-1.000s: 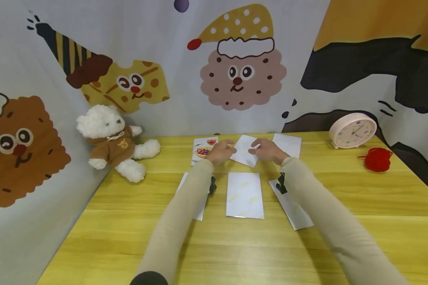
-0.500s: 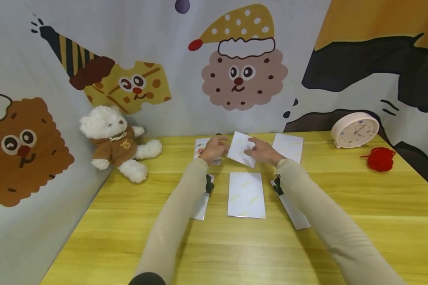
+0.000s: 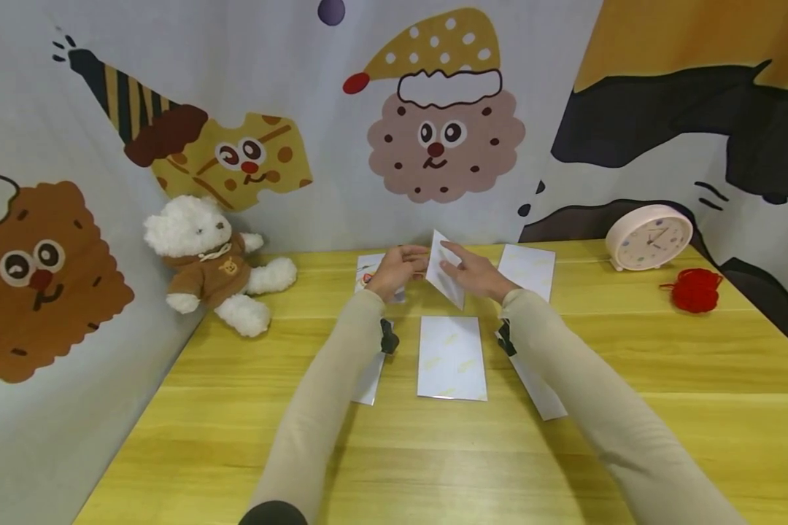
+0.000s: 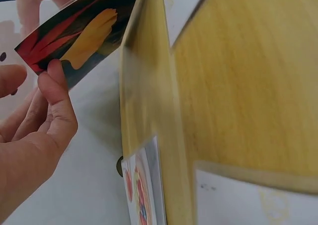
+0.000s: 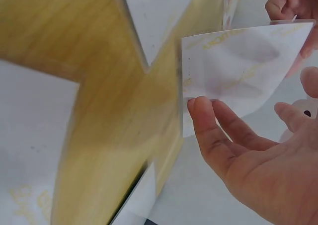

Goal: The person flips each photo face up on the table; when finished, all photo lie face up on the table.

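Note:
A card [image 3: 450,286], white on its back, is raised and tilted between the hands. In the left wrist view its dark picture side [image 4: 94,36] shows red and yellow shapes. My left hand [image 3: 397,271] pinches its left corner. The fingertips of my right hand [image 3: 476,274] touch the white back [image 5: 228,61], and the other fingers are spread apart. Below the raised card lies a white card [image 3: 452,357]. A picture card [image 3: 362,270] is partly covered by my left hand, and another white card [image 3: 530,268] lies at the back right.
White cards [image 3: 369,383] [image 3: 543,392] lie partly under the left and right forearms. A white teddy bear [image 3: 200,255] in brown clothes sits at the left. At the right stand a pink clock [image 3: 650,239] and a ball of red yarn [image 3: 696,290]. A printed cloth [image 3: 341,146] hangs behind.
The card between the hands has risen from nearly flat to a steeper tilt and shifted slightly left. My right hand has moved a little left with it; my left hand has shifted slightly left.

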Demonstrator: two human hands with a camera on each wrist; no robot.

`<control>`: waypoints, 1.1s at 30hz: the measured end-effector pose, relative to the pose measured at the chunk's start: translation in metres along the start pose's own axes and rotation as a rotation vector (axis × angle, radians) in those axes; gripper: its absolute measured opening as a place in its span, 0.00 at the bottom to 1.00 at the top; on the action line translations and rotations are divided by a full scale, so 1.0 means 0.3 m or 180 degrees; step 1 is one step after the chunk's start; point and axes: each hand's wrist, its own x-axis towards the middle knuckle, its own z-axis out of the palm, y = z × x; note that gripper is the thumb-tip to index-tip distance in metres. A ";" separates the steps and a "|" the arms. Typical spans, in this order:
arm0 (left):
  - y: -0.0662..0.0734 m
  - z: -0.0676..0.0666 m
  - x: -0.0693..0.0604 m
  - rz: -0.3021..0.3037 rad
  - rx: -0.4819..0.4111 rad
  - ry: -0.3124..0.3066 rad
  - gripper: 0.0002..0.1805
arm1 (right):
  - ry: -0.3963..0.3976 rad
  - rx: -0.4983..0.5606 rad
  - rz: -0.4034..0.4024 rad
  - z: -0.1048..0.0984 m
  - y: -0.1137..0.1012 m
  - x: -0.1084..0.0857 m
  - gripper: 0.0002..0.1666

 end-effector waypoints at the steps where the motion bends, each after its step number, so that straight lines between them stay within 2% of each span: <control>1: 0.001 0.001 0.000 0.0008 -0.0004 -0.0006 0.21 | 0.0009 -0.0015 0.0007 0.001 -0.002 0.002 0.37; 6: 0.005 0.010 -0.002 -0.0015 -0.0093 -0.0061 0.22 | -0.0015 -0.0065 0.0040 -0.003 -0.006 0.004 0.37; 13: 0.001 0.024 0.001 -0.0033 -0.0151 -0.0081 0.21 | -0.0052 -0.0173 -0.0040 -0.018 -0.018 0.001 0.38; 19: -0.015 0.028 0.008 -0.0055 -0.0284 -0.0172 0.22 | 0.0001 -0.0044 -0.0029 -0.032 -0.028 -0.006 0.39; 23: -0.010 0.034 0.002 -0.0011 -0.0240 -0.0250 0.23 | 0.0068 0.0379 -0.0031 -0.039 -0.029 -0.007 0.40; 26: -0.001 0.043 -0.002 0.0062 -0.0117 -0.0297 0.24 | 0.0048 0.0981 -0.0061 -0.043 -0.031 -0.006 0.41; 30: 0.010 0.056 -0.005 0.0193 0.0261 -0.0246 0.25 | 0.0031 0.1603 -0.0069 -0.054 -0.037 -0.013 0.40; 33: 0.015 0.064 -0.003 0.0247 0.0543 -0.0164 0.25 | 0.0119 0.1814 -0.0021 -0.062 -0.036 -0.018 0.36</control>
